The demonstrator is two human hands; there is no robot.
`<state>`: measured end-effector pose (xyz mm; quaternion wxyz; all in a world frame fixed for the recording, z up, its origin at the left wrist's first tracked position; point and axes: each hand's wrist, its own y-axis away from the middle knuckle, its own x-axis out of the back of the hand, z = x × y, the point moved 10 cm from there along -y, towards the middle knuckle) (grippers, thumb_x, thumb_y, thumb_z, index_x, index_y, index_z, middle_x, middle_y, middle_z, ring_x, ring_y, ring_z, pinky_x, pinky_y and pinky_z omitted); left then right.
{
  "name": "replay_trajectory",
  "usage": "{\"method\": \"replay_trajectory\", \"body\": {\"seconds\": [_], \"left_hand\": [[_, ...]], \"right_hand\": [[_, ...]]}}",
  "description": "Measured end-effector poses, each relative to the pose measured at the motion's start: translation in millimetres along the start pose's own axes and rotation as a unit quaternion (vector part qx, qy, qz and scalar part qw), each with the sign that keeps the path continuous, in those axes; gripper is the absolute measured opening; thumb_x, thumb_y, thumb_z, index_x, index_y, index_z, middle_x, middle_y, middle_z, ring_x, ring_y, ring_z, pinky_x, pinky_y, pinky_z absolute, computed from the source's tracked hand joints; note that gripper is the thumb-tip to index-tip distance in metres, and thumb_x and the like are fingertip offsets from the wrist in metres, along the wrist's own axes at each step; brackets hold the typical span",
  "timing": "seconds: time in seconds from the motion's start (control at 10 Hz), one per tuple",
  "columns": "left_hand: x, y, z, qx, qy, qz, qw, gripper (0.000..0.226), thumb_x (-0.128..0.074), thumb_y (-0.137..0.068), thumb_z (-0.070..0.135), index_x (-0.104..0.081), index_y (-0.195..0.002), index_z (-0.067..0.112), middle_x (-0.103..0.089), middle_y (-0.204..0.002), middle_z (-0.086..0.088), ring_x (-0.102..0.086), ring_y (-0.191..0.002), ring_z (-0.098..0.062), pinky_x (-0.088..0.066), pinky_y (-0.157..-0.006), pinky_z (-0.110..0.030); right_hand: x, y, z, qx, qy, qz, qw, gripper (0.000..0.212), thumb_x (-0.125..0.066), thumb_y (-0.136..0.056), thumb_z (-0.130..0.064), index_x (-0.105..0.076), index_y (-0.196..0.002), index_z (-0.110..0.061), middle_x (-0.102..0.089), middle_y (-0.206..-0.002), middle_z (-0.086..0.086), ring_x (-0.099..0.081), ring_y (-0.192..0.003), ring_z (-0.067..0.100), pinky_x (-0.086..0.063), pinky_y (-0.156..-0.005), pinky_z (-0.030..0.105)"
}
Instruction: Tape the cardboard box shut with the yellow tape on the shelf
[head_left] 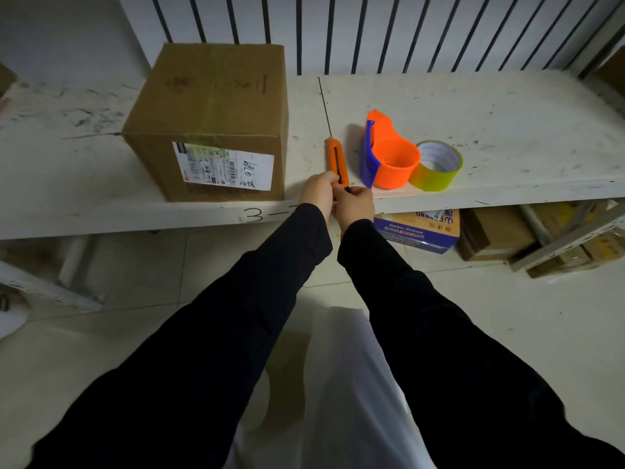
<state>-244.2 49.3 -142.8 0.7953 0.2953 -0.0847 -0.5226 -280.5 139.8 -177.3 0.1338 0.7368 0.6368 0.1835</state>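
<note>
A closed brown cardboard box [209, 120] with a white shipping label stands on the white shelf [507, 130], left of centre. A yellow tape roll [438, 167] stands on edge at the shelf's front, touching an orange and blue tape dispenser [389, 157]. An orange utility knife [336, 160] lies between box and dispenser. My left hand [318, 191] and my right hand [355, 204] meet at the knife's near end, both gripping it at the shelf's front edge.
A blue and white carton [419, 231] and several brown boxes [497, 235] sit on the floor under the shelf at right. A striped wall panel [372, 32] rises behind. The shelf's front edge bears a written "3".
</note>
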Motion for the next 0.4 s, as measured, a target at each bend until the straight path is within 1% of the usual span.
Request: {"method": "replay_trajectory", "body": {"seconds": [0.1,0.2,0.3,0.4], "left_hand": [[4,2,4,-0.011,-0.013,0.008,1.0,0.028,-0.042,-0.094,0.017,-0.046,-0.066,0.017,-0.048,-0.073,-0.001,-0.052,-0.082,-0.019,-0.039,-0.082,-0.032],[9,14,11,-0.039,-0.016,0.012,0.999,0.036,-0.039,-0.096,0.012,-0.035,-0.061,0.021,-0.035,-0.067,0.003,-0.036,-0.061,-0.006,-0.036,-0.067,-0.023],[10,34,25,-0.073,-0.006,-0.005,0.997,0.039,-0.038,-0.096,0.01,-0.031,-0.06,0.022,-0.032,-0.065,0.005,-0.033,-0.059,-0.005,-0.031,-0.058,-0.018],[16,58,39,-0.109,-0.002,-0.003,0.994,0.029,-0.037,-0.097,0.011,-0.045,-0.069,0.019,-0.043,-0.074,0.004,-0.045,-0.073,-0.01,-0.039,-0.069,-0.026]], "right_hand": [[1,8,-2,-0.013,0.008,-0.009,1.0,0.044,-0.056,-0.088,-0.019,-0.043,-0.128,-0.008,-0.057,-0.126,0.016,-0.058,-0.112,0.031,-0.048,-0.1,0.044],[5,21,-10,-0.011,0.009,-0.015,1.0,0.048,-0.052,-0.09,-0.017,-0.037,-0.134,-0.009,-0.054,-0.129,0.016,-0.055,-0.109,0.028,-0.046,-0.101,0.042],[8,36,-24,0.006,0.003,-0.022,1.0,0.044,-0.051,-0.09,-0.016,-0.039,-0.132,-0.007,-0.056,-0.124,0.017,-0.051,-0.096,0.023,-0.045,-0.095,0.039],[11,54,-41,0.043,0.013,-0.029,0.999,0.031,-0.05,-0.089,-0.015,-0.046,-0.119,-0.01,-0.057,-0.098,0.011,-0.051,-0.085,0.023,-0.044,-0.077,0.036]]}}
